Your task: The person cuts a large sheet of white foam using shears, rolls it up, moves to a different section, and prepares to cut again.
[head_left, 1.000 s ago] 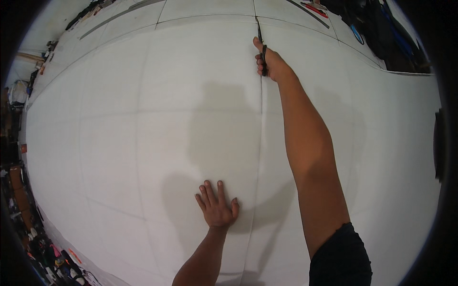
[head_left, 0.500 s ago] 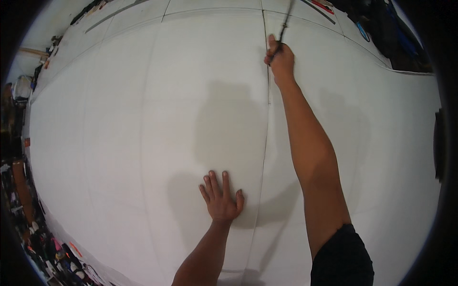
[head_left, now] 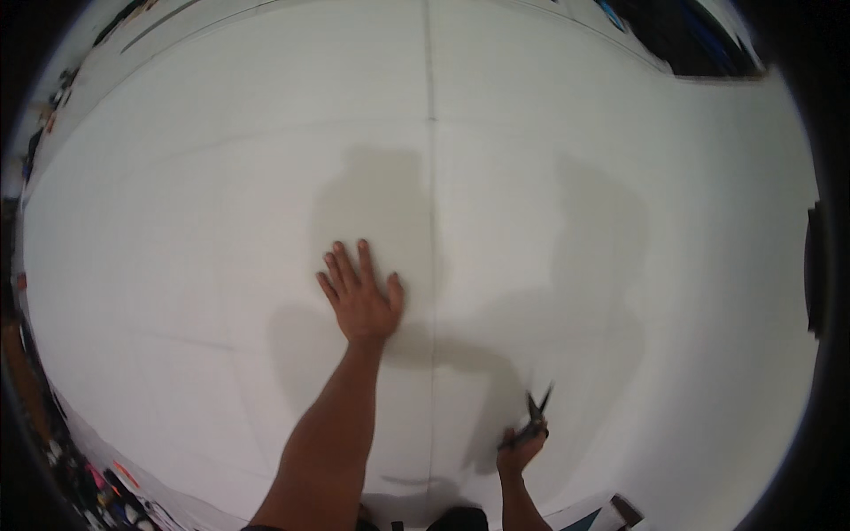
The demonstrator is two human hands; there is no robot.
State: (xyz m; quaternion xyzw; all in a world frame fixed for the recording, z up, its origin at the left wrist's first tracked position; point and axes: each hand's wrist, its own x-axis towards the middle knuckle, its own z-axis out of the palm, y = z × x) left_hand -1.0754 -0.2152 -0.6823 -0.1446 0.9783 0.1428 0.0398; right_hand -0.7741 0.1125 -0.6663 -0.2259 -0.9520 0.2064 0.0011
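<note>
A large white sheet [head_left: 177, 212] spreads across the work surface, with a thin dark line running down its middle. My left hand [head_left: 364, 305] lies flat on it, fingers spread, a little left of that line. Near the lower edge, right of the line, my right hand [head_left: 521, 451] grips a pair of dark scissors [head_left: 537, 411]. Their blades stand apart and point away from me. The scissors are slightly blurred, and I cannot tell whether they touch the sheet.
A dark bundle [head_left: 682, 40] with blue parts lies at the far right edge. A long grey strip [head_left: 159, 25] rests at the far left. Several mixed items [head_left: 106, 496] crowd the lower left, beyond the sheet's edge. A dark object [head_left: 813, 270] stands at the right rim.
My right hand has come from the far end of the line back toward me with the scissors. The view has shifted; my left hand stays flat on the sheet.
</note>
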